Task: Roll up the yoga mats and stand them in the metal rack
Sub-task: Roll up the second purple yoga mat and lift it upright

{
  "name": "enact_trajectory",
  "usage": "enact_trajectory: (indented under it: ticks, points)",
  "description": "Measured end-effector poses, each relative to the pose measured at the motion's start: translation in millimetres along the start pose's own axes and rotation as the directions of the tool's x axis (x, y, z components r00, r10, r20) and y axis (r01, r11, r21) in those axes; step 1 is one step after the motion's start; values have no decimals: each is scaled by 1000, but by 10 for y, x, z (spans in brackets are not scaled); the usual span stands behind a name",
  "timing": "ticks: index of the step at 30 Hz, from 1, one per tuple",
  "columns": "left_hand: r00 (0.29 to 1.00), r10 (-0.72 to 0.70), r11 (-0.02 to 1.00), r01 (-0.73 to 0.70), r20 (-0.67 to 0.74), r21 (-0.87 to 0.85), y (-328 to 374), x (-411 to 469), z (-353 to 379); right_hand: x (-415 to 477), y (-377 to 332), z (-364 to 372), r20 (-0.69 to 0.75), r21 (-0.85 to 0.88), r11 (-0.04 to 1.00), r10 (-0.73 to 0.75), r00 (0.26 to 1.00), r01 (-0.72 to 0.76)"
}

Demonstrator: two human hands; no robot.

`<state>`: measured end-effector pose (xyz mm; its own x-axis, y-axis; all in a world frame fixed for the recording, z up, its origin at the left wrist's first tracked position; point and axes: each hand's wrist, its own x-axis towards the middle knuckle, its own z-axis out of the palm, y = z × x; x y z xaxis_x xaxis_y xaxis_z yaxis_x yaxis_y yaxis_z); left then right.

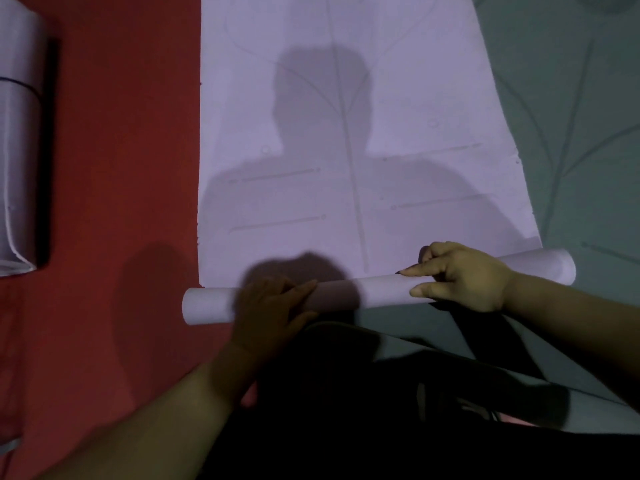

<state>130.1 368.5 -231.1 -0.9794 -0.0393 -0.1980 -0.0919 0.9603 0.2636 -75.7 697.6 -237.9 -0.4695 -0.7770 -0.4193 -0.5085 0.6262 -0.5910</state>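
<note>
Mat roll (381, 289) (lilac) under left hand (270, 303), right hand (464, 275).

We see a red floor (114, 140) filling the left side of the view, from the top edge to the bottom. A shadow of a head and shoulders (322, 133) lies across the middle, and a softer rounded shadow (152, 292) darkens the red floor lower down. Dark clothing (346, 403) fills the bottom centre, too dim for us to make out details.

No readable text or numbers, lilac yoga mat (346, 133) bears only faint embossed lines, small circles
</note>
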Motion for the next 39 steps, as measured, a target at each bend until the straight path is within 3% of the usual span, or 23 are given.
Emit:
enact_trajectory:
  ticks: [3,6,11,13,16,18,22,24,26,29,34,36,39]
  points:
    - [995,-17,1000,17,102,-3,-41,159,-108,-72,-96,-4,-153,-191,980,-81,985,51]
    - [979,-45,996,59,197,-62,-63,310,-209,-230,-174,137,-362,-319,942,-222,906,103]
    - [920,-92,988,132,382,-80,-104,515,-290,-202,-107,216,-344,-317,948,-141,928,26]
    - [943,-141,986,160,302,-40,-81,477,-286,-103,-103,97,-258,-287,958,-89,962,12]
    - [980,-186,981,182,-68,-63,67,338,-192,61,-67,-96,-77,-193,980,26,997,-40]
    - [971,-137,990,126,-195,-68,137,247,-62,148,-28,-176,-9,-97,994,51,999,-52]
    - [989,-63,997,57,-133,-52,51,139,43,198,20,-204,15,-9,999,51,999,-51]
    - [992,-52,999,50,-111,-23,-10,200,14,168,-27,-204,-25,-64,997,30,999,-32]
    - [995,-78,997,78,-57,-10,-38,308,-59,114,-82,-171,-194,-220,974,-97,976,53]
    - [988,-114,993,116,108,-6,-68,443,-196,-15,-125,-13,-414,-355,930,-250,875,97]
    - [951,-157,987,161,268,5,-43,633,-376,-50,-81,119,-400,-387,922,-168,901,1]
    - [958,-195,980,200,211,-4,1,613,-370,30,-46,11,-323,-382,924,-148,935,14]
    - [974,-220,974,216,-47,-73,101,504,-272,125,-63,-162,-220,-359,933,-85,972,1]
